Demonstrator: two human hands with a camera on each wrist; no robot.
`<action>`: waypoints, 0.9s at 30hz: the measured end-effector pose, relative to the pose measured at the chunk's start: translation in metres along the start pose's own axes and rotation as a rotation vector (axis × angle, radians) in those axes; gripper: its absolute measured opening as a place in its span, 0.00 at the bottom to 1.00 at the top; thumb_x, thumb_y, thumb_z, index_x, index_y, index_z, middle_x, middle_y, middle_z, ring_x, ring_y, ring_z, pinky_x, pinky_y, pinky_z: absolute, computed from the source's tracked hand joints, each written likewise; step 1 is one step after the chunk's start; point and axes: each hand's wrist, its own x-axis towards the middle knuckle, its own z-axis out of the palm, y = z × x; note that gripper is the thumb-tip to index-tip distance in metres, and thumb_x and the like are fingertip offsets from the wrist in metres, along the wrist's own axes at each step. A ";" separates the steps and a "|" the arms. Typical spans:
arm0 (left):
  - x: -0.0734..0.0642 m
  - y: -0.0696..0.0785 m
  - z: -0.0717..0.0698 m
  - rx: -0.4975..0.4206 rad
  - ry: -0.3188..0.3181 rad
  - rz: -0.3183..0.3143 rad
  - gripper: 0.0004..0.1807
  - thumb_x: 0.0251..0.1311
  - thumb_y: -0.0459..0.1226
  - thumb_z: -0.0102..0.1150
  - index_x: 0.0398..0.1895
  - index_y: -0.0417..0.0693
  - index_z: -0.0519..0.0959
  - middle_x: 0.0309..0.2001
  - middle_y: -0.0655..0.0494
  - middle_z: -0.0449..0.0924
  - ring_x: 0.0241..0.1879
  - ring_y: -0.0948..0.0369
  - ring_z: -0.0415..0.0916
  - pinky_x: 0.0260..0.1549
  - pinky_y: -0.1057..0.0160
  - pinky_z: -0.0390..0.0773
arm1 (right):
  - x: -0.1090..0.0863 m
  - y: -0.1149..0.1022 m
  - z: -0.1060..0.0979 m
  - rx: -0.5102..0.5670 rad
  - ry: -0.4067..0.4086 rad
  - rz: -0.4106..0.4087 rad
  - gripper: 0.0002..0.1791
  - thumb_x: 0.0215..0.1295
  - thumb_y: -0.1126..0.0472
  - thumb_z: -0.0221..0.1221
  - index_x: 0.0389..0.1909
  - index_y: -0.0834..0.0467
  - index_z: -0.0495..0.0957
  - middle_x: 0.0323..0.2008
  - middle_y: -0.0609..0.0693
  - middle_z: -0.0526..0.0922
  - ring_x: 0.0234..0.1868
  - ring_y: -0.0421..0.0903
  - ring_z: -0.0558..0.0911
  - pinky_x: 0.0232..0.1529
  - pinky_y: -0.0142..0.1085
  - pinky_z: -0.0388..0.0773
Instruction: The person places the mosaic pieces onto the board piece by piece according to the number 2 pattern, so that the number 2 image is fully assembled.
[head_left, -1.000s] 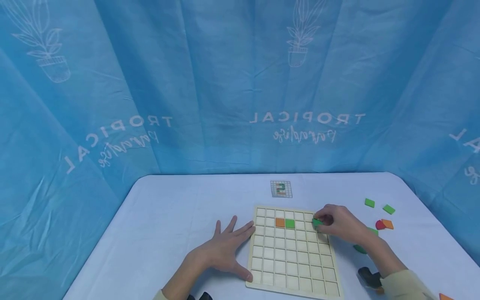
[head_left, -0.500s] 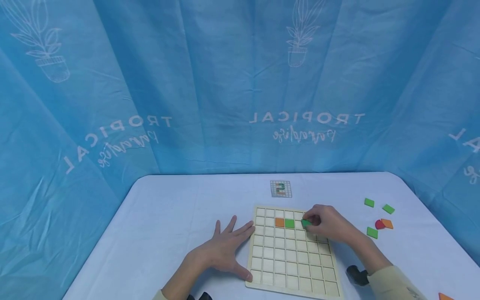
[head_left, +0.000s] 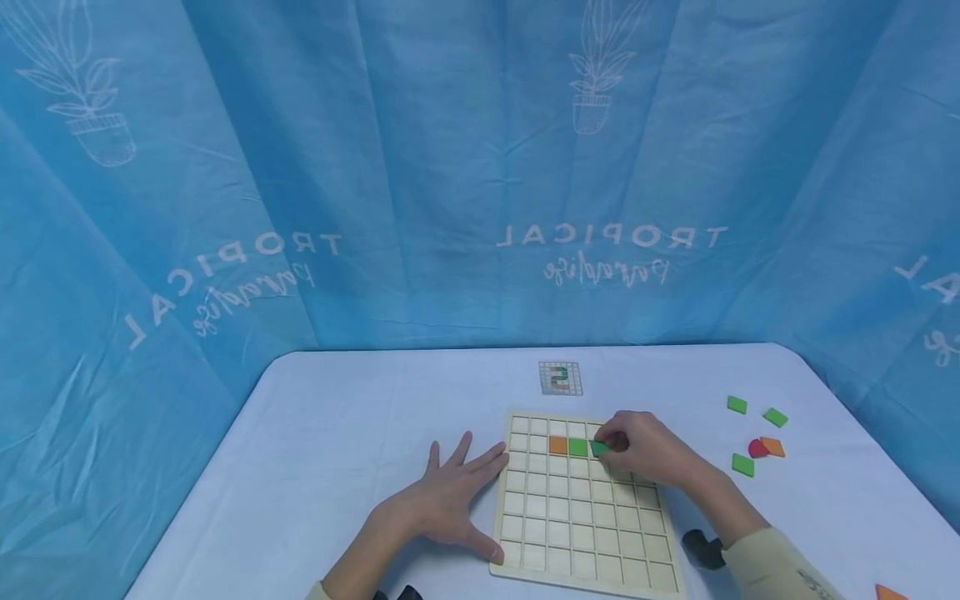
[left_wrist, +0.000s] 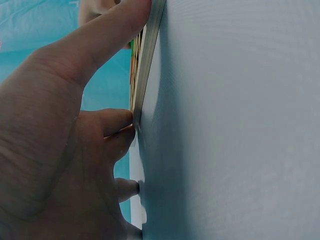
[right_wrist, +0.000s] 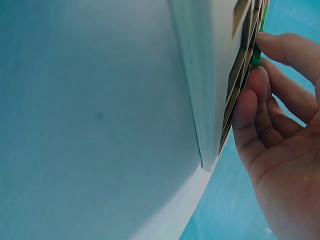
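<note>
A pale wooden grid board (head_left: 570, 517) lies on the white table. In its second row from the back sit an orange square tile (head_left: 558, 445) and a light green square tile (head_left: 577, 447). My right hand (head_left: 652, 450) pinches a darker green tile (head_left: 598, 448) between thumb and forefinger, at the cell just right of the light green one; the fingers partly cover it. In the right wrist view this green tile (right_wrist: 256, 56) stands at the board's surface. My left hand (head_left: 450, 496) is spread, its thumb and fingertips touching the board's left edge (left_wrist: 150, 55).
Behind the board lies a small pattern card (head_left: 560, 378). To the right are several loose tiles: light green ones (head_left: 743, 465), a red rounded one (head_left: 757, 448) touching an orange one (head_left: 772, 447), and another orange piece (head_left: 889, 592) near the front. A blue curtain (head_left: 450, 167) hangs behind the table.
My right hand has carried the darker green tile leftward across the board's second row, up to the light green tile. My left hand has stayed in place at the board's edge.
</note>
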 end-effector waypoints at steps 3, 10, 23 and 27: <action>-0.001 0.000 -0.001 0.001 -0.001 -0.013 0.68 0.27 0.77 0.61 0.76 0.62 0.52 0.75 0.71 0.40 0.74 0.47 0.27 0.60 0.29 0.27 | 0.001 0.000 0.001 0.000 -0.001 -0.027 0.08 0.54 0.61 0.70 0.36 0.55 0.85 0.27 0.39 0.77 0.29 0.38 0.75 0.31 0.34 0.76; -0.002 0.000 -0.002 -0.007 -0.016 -0.020 0.68 0.27 0.77 0.61 0.76 0.63 0.51 0.75 0.71 0.40 0.74 0.48 0.27 0.60 0.30 0.26 | 0.001 0.001 0.003 0.000 -0.016 -0.031 0.10 0.52 0.61 0.70 0.37 0.55 0.86 0.25 0.38 0.77 0.28 0.38 0.76 0.30 0.33 0.76; 0.000 0.000 -0.001 -0.006 -0.019 -0.017 0.68 0.26 0.78 0.61 0.76 0.64 0.50 0.75 0.73 0.38 0.74 0.48 0.26 0.60 0.31 0.25 | -0.006 0.004 -0.005 0.025 -0.047 -0.072 0.12 0.53 0.62 0.71 0.40 0.57 0.85 0.27 0.39 0.77 0.28 0.39 0.76 0.30 0.33 0.76; 0.000 -0.001 -0.001 -0.001 -0.018 -0.017 0.68 0.26 0.78 0.60 0.76 0.64 0.50 0.75 0.72 0.39 0.74 0.48 0.26 0.60 0.31 0.25 | -0.010 0.005 -0.009 0.032 -0.063 -0.086 0.13 0.54 0.61 0.70 0.42 0.56 0.85 0.28 0.39 0.77 0.29 0.39 0.75 0.31 0.33 0.76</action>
